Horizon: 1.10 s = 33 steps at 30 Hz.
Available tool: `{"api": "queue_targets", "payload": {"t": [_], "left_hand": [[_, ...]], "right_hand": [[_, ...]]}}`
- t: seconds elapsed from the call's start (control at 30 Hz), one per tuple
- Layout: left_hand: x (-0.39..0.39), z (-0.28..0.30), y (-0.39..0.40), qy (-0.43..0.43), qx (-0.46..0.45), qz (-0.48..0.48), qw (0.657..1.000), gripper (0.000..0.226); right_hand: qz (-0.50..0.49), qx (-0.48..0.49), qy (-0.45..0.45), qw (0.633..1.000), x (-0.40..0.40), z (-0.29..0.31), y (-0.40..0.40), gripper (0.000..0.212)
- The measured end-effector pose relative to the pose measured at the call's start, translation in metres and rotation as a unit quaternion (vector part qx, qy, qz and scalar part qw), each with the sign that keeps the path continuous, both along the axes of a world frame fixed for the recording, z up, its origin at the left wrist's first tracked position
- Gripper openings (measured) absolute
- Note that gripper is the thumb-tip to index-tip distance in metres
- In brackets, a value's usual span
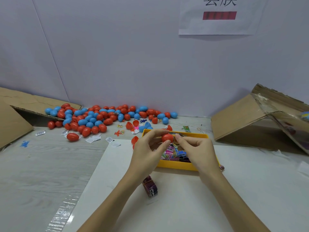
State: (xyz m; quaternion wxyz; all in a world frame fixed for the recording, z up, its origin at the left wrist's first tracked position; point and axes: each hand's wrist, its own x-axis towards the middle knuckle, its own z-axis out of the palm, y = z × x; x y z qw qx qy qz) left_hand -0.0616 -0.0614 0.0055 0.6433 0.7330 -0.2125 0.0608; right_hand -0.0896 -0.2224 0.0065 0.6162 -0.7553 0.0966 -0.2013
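Red egg (167,137) is held up over the yellow tray (177,166), above its far half and not touching it. Left hand (148,153) grasps the egg, thumb under and fingers curled over the top. Right hand (199,151) pinches at the egg's right end with its fingertips. Whether it grips the shell itself or a packet going into it, cannot tell. The egg looks closed or nearly so; the seam is hidden by fingers.

Step, as I judge it: closing or opening one egg by hand, likely a fill-and-snap job, since the tray holds loose coloured packets (173,152). Next move calls for both hands squeezing or twisting the halves along the seam, then a clear spot to put the egg down.

Further out: a bundle of packets (150,186) lies on the white sheet (167,206), near the left wrist. Open egg halves (133,124) lie just behind the tray. A pile of red and blue eggs (100,118) sits at the wall. Cardboard boxes lie tipped at left (15,118) and right (242,119).
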Motion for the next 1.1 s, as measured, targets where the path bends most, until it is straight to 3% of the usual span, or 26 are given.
{"api": "queue_targets", "payload": {"t": [0.13,0.27,0.63,1.1], "left_hand": [[0.000,0.001,0.000,0.026,-0.047,-0.017,0.998,0.032],[0.000,0.002,0.000,0.025,-0.076,-0.010,0.997,0.031],[0.002,0.003,0.001,0.048,-0.097,0.013,0.994,0.023],[0.002,0.002,0.001,0.060,-0.099,0.009,0.993,0.026]], "right_hand": [[0.054,0.072,-0.006,0.996,-0.001,-0.001,0.001,0.011],[0.075,0.113,-0.022,0.991,0.000,-0.001,0.005,0.017],[0.061,0.081,-0.078,0.992,-0.002,0.003,0.010,0.023],[0.055,0.061,-0.072,0.994,-0.004,0.006,0.010,0.029]]}}
